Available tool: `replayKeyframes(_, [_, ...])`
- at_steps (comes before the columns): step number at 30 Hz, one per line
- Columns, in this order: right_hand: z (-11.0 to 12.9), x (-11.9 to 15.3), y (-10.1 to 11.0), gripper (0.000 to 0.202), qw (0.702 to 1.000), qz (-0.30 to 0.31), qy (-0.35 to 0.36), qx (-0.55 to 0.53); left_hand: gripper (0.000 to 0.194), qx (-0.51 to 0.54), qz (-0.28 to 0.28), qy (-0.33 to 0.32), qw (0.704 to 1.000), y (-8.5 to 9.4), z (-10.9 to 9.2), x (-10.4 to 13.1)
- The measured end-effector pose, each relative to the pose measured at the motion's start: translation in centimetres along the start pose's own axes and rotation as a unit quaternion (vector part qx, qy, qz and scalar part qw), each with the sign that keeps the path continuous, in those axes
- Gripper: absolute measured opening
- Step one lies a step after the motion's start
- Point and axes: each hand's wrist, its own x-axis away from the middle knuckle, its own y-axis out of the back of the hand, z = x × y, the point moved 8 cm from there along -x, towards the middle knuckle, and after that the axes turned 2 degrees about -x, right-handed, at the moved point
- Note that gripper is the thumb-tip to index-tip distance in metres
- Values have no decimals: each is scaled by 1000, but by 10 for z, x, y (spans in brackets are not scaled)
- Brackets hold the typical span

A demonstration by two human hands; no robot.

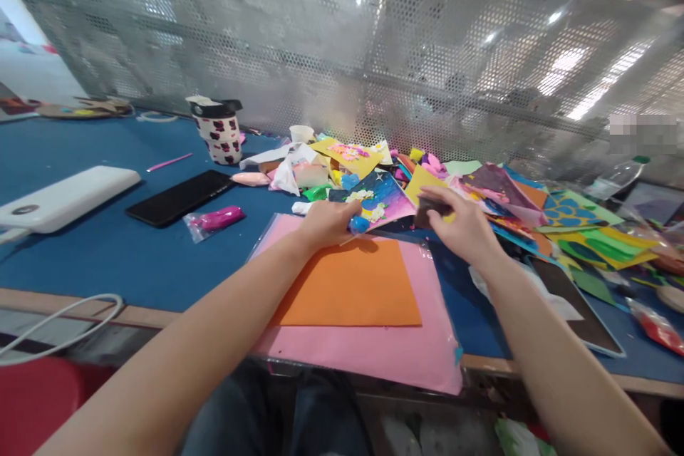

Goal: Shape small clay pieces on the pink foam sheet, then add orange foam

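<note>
My left hand (330, 223) is closed on a small blue lump (359, 224) with clear plastic about it, like a packet of modelling clay. It is just above the far edge of an orange sheet (353, 288), which lies on a pink sheet in a clear sleeve (368, 360). Off to the right, my right hand (464, 222) grips a dark brown lump (430, 209), partly blurred and covered by the fingers. Beyond both hands lies a purple-blue card (385, 192) with pale raised clay pieces.
A black phone (182, 198), a pink clay packet (216, 219), a white power bank (69, 196) and a patterned cup (219, 132) are on the left. Coloured sheets and clay scraps heap up along the perforated metal screen (320, 35). A dark tablet (574, 303) lies at right.
</note>
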Motion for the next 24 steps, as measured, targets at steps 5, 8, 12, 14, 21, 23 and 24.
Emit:
replayKeyframes(5, [19, -13, -73, 42, 907, 2, -44, -418, 37, 72, -71, 20, 995, 22, 5, 3])
replayKeyframes(8, [11, -10, -97, 45, 884, -40, -100, -455, 43, 118, -100, -42, 987, 31, -7, 2])
replayKeyframes(12, [0, 2, -100, 41, 860, -62, -151, -483, 51, 41, -119, -75, 989, 29, -22, -1])
replayKeyframes(14, [-4, 5, -103, 34, 835, -43, -182, -518, 50, -2, -135, -77, 988, 29, -27, 0])
replayKeyframes(21, [-1, 7, -106, 29, 818, 21, -184, -544, 44, 27, -129, -84, 988, 34, -25, 3])
replayKeyframes(23, [6, 8, -93, 23, 867, -9, -131, -480, 41, 39, -113, -79, 990, 32, -21, 2])
replayKeyframes(24, [12, 9, -85, 19, 896, -24, -90, -434, 40, 42, -108, -76, 990, 31, -19, 1])
